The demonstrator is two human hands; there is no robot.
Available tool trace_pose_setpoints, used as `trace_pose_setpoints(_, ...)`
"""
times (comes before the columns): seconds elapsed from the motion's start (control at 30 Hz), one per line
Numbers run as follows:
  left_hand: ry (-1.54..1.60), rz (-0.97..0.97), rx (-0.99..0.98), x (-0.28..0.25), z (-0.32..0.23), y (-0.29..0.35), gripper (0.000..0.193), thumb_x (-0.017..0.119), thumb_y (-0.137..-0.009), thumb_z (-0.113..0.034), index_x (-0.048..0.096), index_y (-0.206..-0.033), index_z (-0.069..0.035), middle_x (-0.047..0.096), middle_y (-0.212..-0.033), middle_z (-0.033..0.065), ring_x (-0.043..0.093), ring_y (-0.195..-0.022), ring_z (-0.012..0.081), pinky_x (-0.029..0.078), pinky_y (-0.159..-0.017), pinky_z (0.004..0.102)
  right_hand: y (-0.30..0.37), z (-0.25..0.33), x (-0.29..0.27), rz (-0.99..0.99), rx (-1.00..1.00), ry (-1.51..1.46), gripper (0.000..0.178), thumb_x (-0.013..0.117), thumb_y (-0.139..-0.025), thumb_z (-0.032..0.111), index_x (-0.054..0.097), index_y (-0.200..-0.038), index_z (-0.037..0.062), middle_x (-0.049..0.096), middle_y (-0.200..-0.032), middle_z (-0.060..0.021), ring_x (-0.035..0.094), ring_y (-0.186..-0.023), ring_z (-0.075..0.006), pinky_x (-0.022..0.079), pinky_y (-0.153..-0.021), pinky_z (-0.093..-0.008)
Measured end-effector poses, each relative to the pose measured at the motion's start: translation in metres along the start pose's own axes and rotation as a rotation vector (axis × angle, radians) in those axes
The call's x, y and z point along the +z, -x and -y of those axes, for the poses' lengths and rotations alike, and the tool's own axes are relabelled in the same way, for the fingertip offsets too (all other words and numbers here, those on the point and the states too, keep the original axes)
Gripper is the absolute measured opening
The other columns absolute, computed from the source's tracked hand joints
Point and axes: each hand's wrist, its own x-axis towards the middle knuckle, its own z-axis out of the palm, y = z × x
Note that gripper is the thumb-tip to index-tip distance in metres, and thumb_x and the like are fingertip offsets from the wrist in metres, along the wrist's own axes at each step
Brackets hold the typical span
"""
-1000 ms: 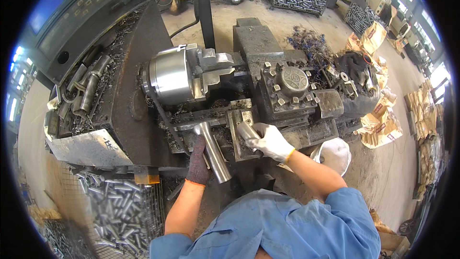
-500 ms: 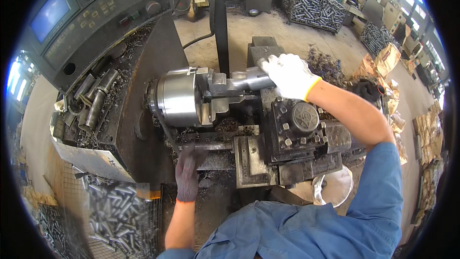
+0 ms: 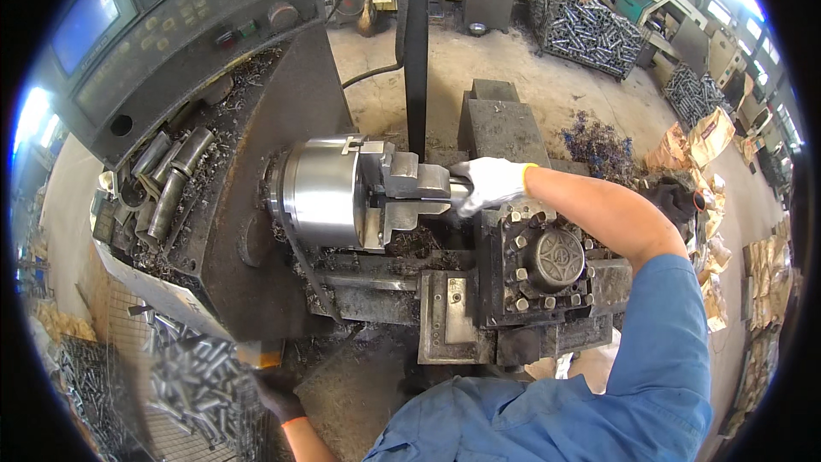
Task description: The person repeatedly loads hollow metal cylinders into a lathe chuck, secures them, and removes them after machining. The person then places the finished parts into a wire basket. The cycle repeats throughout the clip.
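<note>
My right hand [image 3: 492, 183] wears a white glove [image 3: 505, 178], its cuff edged with a yellow band [image 3: 528, 176] just behind the hand. Farther back from it, past the bare forearm [image 3: 599, 205], comes a blue sleeve [image 3: 658, 325], part of my creased blue cloth shirt [image 3: 479, 419]. My left hand [image 3: 278, 399] wears a dark glove [image 3: 275, 395], partly blurred, with an orange band [image 3: 295, 420] right behind it.

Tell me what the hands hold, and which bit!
The right hand holds a metal cylinder by its end farthest from the chuck. For the left hand, I can't tell.
</note>
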Motion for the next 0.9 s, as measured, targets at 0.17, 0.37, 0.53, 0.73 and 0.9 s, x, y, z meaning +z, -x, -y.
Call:
trace_pose_setpoints(0.17,0.125,-0.010,-0.178,-0.001,-0.021,-0.013,0.045,0.055,-0.106,-0.060,0.059,-0.083,-0.021,0.048,-0.064,-0.0031,0.046,-0.055,0.0128,0.037,-0.055,0.0330,0.000,0.005,0.003,0.052,0.168,0.227,0.057,0.085,-0.071,0.037,0.077,-0.115,0.0019,0.078,-0.104,-0.0240,0.076,-0.095,-0.0368,0.059,-0.085,-0.0439)
trace_pose_setpoints(0.37,-0.380,-0.176,0.211,-0.005,-0.007,-0.019,0.039,0.054,-0.110,-0.040,0.072,-0.112,-0.005,0.062,-0.090,0.0003,0.054,-0.077,0.0129,0.045,-0.066,0.0330,-0.005,0.024,0.007,-0.174,0.028,0.081,0.093,0.082,-0.075,0.029,0.048,-0.157,0.0033,0.072,-0.133,-0.0260,0.071,-0.120,-0.0407,0.057,-0.100,-0.0452)
trace_pose_setpoints(0.53,-0.753,-0.188,0.438,0.012,-0.024,0.004,0.056,0.057,-0.110,-0.040,0.060,-0.144,0.003,0.070,-0.126,0.0160,0.067,-0.115,0.0261,0.052,-0.100,0.0376,0.070,0.041,-0.003,-0.478,0.122,0.022,0.072,0.078,-0.088,0.027,0.055,-0.153,0.0066,0.070,-0.138,-0.0230,0.071,-0.122,-0.0376,0.056,-0.108,-0.0447)
trace_pose_setpoints(0.73,-0.883,-0.102,1.204,0.137,-0.089,0.072,0.059,0.071,-0.098,-0.023,0.055,-0.148,0.005,0.064,-0.143,0.0249,0.056,-0.140,0.0389,0.044,-0.119,0.0498,0.206,0.093,0.064,-0.935,-0.181,-0.082,0.029,0.077,-0.093,0.025,0.075,-0.117,0.0080,0.079,-0.112,-0.0143,0.078,-0.089,-0.0264,0.065,-0.081,-0.0349)
trace_pose_setpoints(0.9,-1.187,0.147,1.737,0.347,-0.158,0.063,0.055,0.069,-0.096,-0.025,0.059,-0.145,-0.002,0.067,-0.135,0.0235,0.062,-0.128,0.0450,0.046,-0.115,0.0545,0.249,0.111,0.114,-0.817,-0.094,-0.492,0.042,0.082,-0.087,0.028,0.078,-0.115,-0.0021,0.080,-0.105,-0.0124,0.076,-0.097,-0.0239,0.060,-0.093,-0.0379)
